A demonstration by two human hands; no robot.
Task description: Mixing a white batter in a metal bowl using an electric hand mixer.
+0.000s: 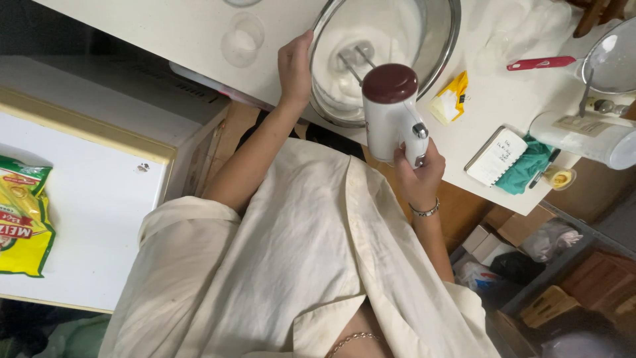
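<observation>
Two hands are seen in the single head view, each busy with its own thing. The left hand (295, 69), in the upper middle of the frame, is laid against the rim of the steel mixing bowl (445, 46), fingers curved along its wall, probably so that the bowl is kept from turning. The right hand (419, 171), near the centre, is closed firmly around the handle of a white hand mixer (391, 113) with a dark red cap; the mixer is held tilted so that its beaters (354, 58) are dipped in the white foam (391, 33) inside the bowl. The bowl is placed at the near edge of the white counter (165, 26), close to the body. At the right of the frame a small notebook (497, 157), a yellow packet (450, 99) and a sieve with red handle (609, 63) are laid within reach.
</observation>
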